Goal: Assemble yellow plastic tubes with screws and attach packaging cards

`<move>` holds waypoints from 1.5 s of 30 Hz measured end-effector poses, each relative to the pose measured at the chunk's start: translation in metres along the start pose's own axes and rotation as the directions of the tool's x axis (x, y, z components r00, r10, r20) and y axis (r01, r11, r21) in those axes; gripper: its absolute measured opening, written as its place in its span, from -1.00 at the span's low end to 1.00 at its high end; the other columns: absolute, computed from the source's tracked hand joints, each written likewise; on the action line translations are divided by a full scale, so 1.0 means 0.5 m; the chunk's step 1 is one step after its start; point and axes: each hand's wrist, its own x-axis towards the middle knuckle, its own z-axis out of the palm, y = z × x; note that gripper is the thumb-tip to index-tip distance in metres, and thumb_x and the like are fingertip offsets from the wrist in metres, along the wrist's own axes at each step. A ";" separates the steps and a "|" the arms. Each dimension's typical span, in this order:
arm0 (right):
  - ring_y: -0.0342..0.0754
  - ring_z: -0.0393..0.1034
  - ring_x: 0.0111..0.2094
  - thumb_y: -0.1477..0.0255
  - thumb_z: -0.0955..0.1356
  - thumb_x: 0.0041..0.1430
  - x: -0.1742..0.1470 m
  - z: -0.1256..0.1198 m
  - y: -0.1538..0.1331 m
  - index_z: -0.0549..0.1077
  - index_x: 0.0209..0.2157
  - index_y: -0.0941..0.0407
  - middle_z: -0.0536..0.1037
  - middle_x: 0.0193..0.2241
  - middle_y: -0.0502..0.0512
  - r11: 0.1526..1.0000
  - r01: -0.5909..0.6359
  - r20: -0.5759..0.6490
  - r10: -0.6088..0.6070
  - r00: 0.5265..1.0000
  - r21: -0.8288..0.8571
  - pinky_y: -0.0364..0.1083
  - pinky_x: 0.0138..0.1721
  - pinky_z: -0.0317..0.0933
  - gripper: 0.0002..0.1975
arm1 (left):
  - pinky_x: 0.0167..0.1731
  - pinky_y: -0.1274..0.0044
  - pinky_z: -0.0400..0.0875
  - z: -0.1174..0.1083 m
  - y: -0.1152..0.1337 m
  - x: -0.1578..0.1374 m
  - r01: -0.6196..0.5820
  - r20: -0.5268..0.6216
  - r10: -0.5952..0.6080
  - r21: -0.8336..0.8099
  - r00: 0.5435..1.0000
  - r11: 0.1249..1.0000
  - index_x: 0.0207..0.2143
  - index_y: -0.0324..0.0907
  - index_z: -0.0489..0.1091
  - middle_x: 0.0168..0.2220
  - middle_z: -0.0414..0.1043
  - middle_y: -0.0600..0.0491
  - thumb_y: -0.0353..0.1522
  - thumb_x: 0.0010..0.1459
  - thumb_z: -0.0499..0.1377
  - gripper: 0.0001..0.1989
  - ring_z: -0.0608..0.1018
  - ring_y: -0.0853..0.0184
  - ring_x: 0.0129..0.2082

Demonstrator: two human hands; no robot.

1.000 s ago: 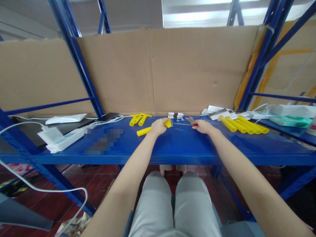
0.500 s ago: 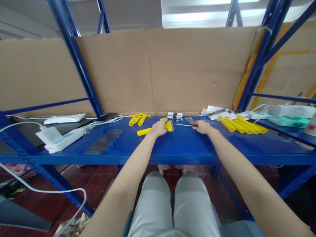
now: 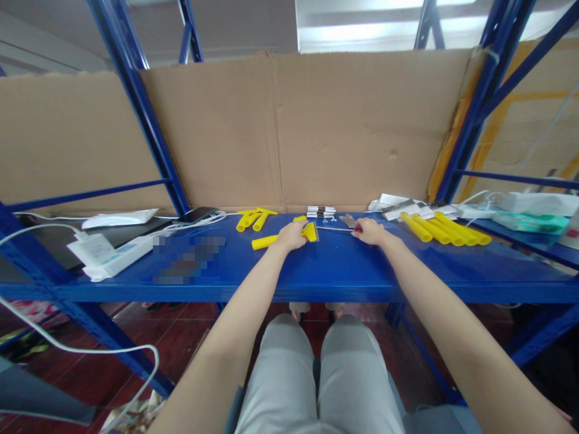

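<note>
My left hand (image 3: 292, 235) is closed around a yellow T-shaped scraper (image 3: 310, 232) and presses it on the blue shelf. The scraper's handle sticks out to the left, and a clear edge or blade shows on its right side. In my right hand (image 3: 371, 231) is a screwdriver (image 3: 332, 228); its thin metal shaft points left at the scraper's head, and the hand hides most of its red handle. Whether the tip touches the scraper is too small to tell. Just behind the shaft lie flat metal pieces (image 3: 347, 220).
Small white packs with black bands (image 3: 321, 211) lie at the back beside tiny white parts. Several yellow T-shaped pieces (image 3: 256, 218) sit on the left, several yellow tubes (image 3: 441, 230) on the right. A power strip (image 3: 122, 253) occupies the left end; cardboard (image 3: 316, 126) stands behind.
My right hand has shifted very slightly left with the screwdriver. My left hand and the scraper look the same.
</note>
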 end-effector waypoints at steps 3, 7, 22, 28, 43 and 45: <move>0.20 0.30 0.09 0.32 0.28 0.20 -0.004 -0.005 -0.006 0.39 0.03 0.13 0.43 0.06 0.30 1.000 -0.025 0.032 0.024 0.999 0.014 0.15 -0.02 0.25 -0.62 | 0.08 0.42 0.32 -0.002 0.001 0.000 0.000 0.014 0.000 0.013 1.000 1.000 0.14 -0.15 0.33 0.13 0.38 -0.05 -0.47 0.00 0.20 -0.41 0.42 0.15 0.12; 0.18 0.23 0.16 0.36 0.28 0.20 -0.003 -0.005 -0.007 0.30 0.13 0.16 0.36 0.14 0.32 0.998 0.020 0.059 -0.024 0.998 0.067 0.14 0.10 0.16 -0.54 | 0.07 0.42 0.32 -0.004 0.001 0.000 -0.011 0.044 0.009 0.025 0.999 1.000 0.14 -0.16 0.34 0.11 0.40 -0.06 -0.46 0.01 0.20 -0.43 0.43 0.14 0.11; 0.19 0.24 0.15 0.29 0.32 0.17 0.007 0.012 0.003 0.33 0.14 0.06 0.39 0.12 0.24 0.988 0.051 0.044 -0.058 0.997 0.144 0.27 0.17 0.00 -0.52 | 0.09 0.51 0.27 -0.008 0.006 0.000 -0.041 0.086 0.040 0.011 0.996 0.999 0.07 -0.09 0.42 0.08 0.43 0.03 -0.42 0.08 0.18 -0.55 0.43 0.23 0.11; 0.06 0.42 -0.04 0.41 0.31 0.17 0.013 0.004 0.000 0.49 -0.07 0.16 0.54 -0.06 0.24 0.961 0.205 -0.052 -0.199 0.979 0.183 -0.04 0.03 0.22 -0.70 | 0.07 0.50 0.29 -0.010 0.008 -0.001 -0.028 0.094 0.027 0.007 0.995 1.000 0.08 -0.11 0.41 0.09 0.42 0.02 -0.39 0.09 0.20 -0.54 0.43 0.21 0.10; 0.09 0.39 0.02 0.49 0.19 0.23 0.013 -0.035 -0.070 0.51 -0.08 0.07 0.54 -0.02 0.14 0.977 0.201 -0.066 -0.206 0.976 -0.073 0.03 0.00 0.20 -0.66 | 0.07 0.50 0.30 -0.009 0.009 -0.002 -0.039 0.101 0.039 -0.006 0.994 0.999 0.08 -0.09 0.41 0.09 0.42 0.02 -0.43 0.08 0.19 -0.54 0.44 0.22 0.10; 0.11 0.36 0.05 0.49 0.19 0.23 0.030 -0.048 -0.086 0.50 -0.03 0.05 0.51 0.01 0.16 0.979 0.171 -0.010 -0.174 0.985 -0.114 0.07 0.02 0.18 -0.64 | 0.08 0.50 0.30 -0.009 0.010 -0.003 -0.041 0.104 0.041 -0.003 0.994 0.999 0.08 -0.08 0.40 0.09 0.42 0.02 -0.44 0.08 0.18 -0.53 0.43 0.22 0.10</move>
